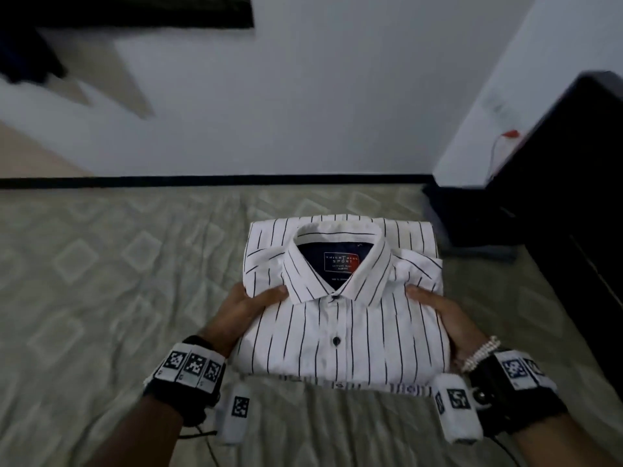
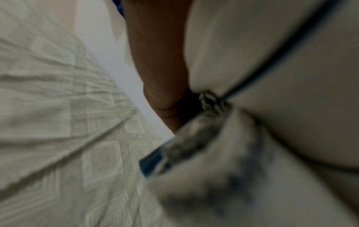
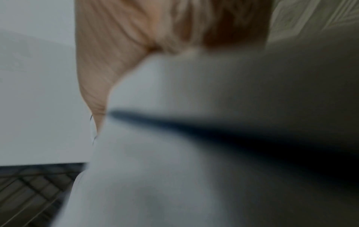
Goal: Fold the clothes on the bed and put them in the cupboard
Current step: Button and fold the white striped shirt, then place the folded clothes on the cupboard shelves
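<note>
Head view: folded white striped shirt (image 1: 340,308) at centre frame, lifted just above bed (image 1: 101,281). Left hand (image 1: 242,306) grips shirt's left edge, thumb on top; right hand (image 1: 445,315) grips right edge, thumb on top. Navy collar label reads "SPORT"; other lines too blurred to read. Dark cabinet (image 1: 566,203) at right. Wrist views blurred.
</note>
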